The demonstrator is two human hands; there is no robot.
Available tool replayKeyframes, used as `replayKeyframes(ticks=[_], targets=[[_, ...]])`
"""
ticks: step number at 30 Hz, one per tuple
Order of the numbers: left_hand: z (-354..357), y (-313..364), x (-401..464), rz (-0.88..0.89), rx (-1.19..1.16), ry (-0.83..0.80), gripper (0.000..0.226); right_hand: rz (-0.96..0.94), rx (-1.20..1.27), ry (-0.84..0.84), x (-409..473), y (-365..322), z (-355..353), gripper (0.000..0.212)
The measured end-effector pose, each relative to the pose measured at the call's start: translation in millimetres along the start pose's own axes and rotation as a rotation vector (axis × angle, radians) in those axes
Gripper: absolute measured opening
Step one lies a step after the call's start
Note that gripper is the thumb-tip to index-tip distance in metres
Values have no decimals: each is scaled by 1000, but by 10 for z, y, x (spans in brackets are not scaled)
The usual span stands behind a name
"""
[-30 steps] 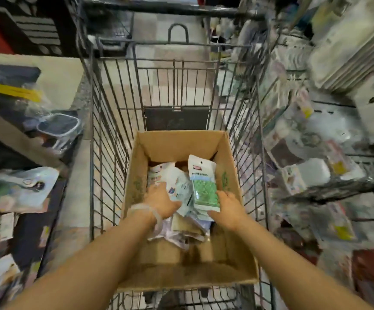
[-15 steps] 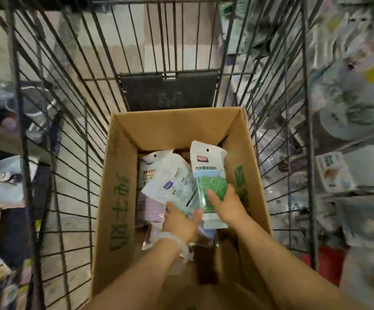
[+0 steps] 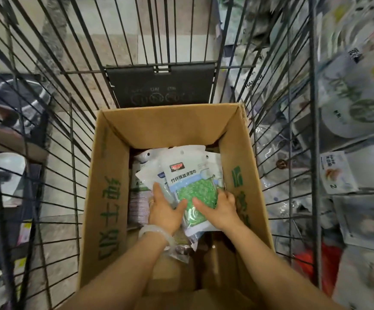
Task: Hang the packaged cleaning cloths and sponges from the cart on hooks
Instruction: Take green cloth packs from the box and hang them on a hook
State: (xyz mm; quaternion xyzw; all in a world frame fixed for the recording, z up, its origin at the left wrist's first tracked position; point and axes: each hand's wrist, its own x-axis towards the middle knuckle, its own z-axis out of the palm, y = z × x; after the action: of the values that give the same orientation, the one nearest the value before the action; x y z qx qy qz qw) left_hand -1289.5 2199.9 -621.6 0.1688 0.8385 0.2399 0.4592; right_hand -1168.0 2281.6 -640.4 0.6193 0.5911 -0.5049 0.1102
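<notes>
An open cardboard box (image 3: 110, 198) sits inside a wire cart (image 3: 74, 121). In it lie several white packets. On top is a packet of green cleaning cloth (image 3: 190, 182), upright with its hang hole at the far end. My right hand (image 3: 217, 209) grips its lower right side, thumb on the front. My left hand (image 3: 166, 209) holds the lower left of the stack, thumb on the green packet, fingers over a white packet with a blue label (image 3: 152, 177). More packets (image 3: 139, 204) lie beneath, partly hidden.
Racks of hanging packaged goods (image 3: 349, 108) fill the right side, beyond the cart's wire wall. Shelves with dark items (image 3: 14, 104) stand to the left. A dark plastic flap (image 3: 159, 86) closes the cart's far end. Tiled floor shows through the bars.
My view has dropped closer over the box. Both hands have drawn together on the green packet, which now sits on top of the white packets.
</notes>
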Motion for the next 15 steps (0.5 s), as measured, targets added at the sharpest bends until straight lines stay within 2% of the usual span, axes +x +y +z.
replayKeyframes(ticks=[5, 8, 11, 15], targets=[[-1, -19, 34, -9, -44, -27, 96, 25, 221, -16, 12, -32, 33, 100], [-73, -38, 52, 4, -163, -43, 98, -4, 310, -8, -34, -7, 6, 88], [-120, -16, 75, 11, -245, -17, 99, -49, 410, -13, -70, -24, 33, 91], [-116, 29, 108, -19, -276, 23, 109, -58, 296, 16, 44, -131, 79, 102]])
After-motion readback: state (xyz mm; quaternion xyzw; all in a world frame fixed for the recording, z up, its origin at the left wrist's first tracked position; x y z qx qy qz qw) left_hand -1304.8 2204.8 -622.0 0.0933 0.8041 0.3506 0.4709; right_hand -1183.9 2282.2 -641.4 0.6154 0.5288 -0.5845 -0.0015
